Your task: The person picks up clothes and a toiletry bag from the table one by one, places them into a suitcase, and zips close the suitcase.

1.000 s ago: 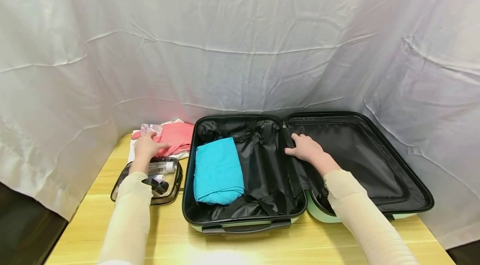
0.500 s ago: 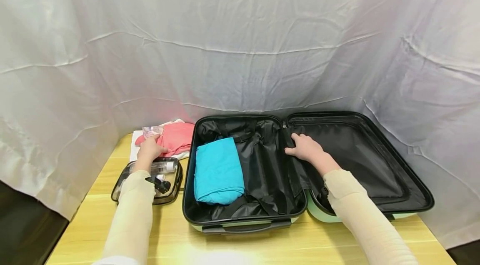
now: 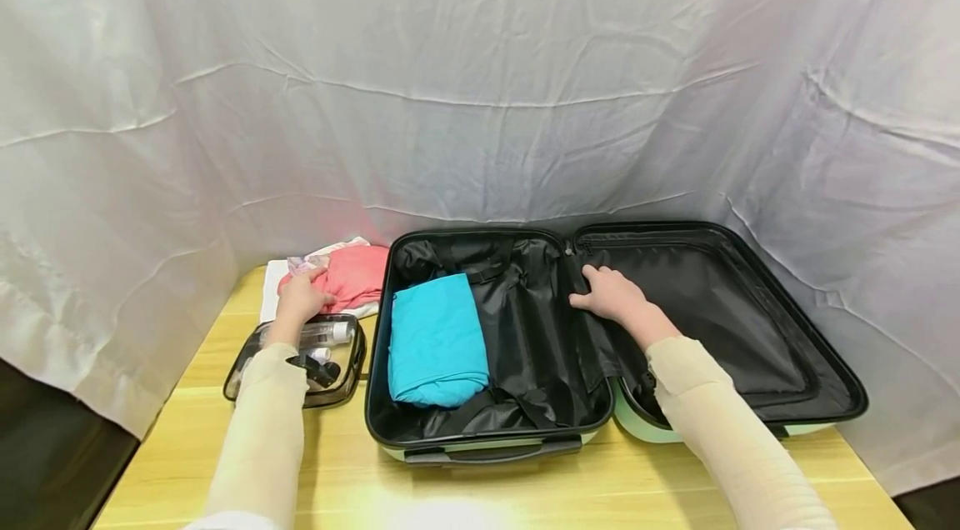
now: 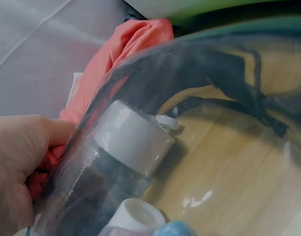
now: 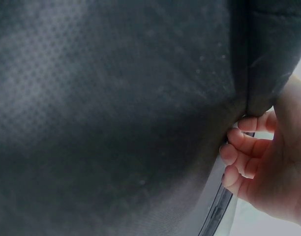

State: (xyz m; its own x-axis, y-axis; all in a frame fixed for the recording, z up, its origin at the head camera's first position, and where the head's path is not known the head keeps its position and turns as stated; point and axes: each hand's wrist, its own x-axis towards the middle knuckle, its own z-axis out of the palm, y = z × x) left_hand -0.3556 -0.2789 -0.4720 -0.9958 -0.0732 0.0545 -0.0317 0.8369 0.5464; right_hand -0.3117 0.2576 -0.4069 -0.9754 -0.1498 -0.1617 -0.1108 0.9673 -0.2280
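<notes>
Head view: the left hand (image 3: 300, 299) is gripping the pink cloth (image 3: 356, 276), lying left of the suitcase (image 3: 487, 430), far of the pouch (image 3: 341, 380). The right hand (image 3: 611, 294) is resting on the black divider (image 3: 697, 305). The cloth is bunching rightward since the earlier frame.

Left wrist view: the fingers (image 4: 22, 147) are pinching the crumpled cloth (image 4: 131, 42).

Right wrist view: the curled fingers (image 5: 241, 152) are holding the divider (image 5: 116, 113) edge.

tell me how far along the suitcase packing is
Done: the suitcase lies open and one folded teal garment sits in its left half. In hand: the left hand grips the pink garment on the table, while the right hand holds the black lining at the hinge. Left: the pink garment, the white cloth under it and the clear toiletry pouch are outside the case.
</notes>
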